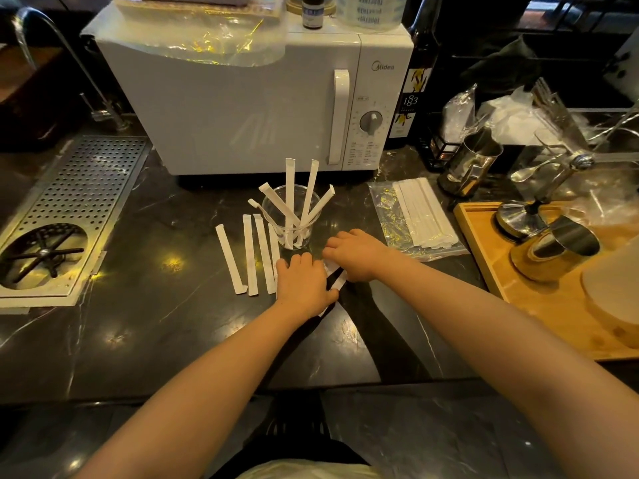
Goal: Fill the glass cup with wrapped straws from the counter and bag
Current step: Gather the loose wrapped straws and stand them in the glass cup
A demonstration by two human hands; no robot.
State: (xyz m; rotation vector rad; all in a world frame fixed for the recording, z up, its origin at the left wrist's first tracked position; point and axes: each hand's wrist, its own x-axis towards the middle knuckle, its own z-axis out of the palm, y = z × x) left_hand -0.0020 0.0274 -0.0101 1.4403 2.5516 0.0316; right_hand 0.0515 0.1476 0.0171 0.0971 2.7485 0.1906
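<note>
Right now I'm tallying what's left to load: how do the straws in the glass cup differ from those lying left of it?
The straws in the glass cup stand tilted and fanned apart; the loose straws lie flat on the counter, nearly parallel. The cup holds them; nothing holds the loose ones. Both are white-wrapped.

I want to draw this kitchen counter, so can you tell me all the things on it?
glass cup: one, clear, centre of counter, holding about five white wrapped straws
loose straws: about four, white, flat on counter left of cup
straw bag: one, clear, right of cup
microwave: one, white, behind cup
drain grate: one, silver, left
wooden tray: one, tan, right, carrying steel cups
dark bottle: one, beside microwave
left hand, right hand: both gathering straws near cup
</note>
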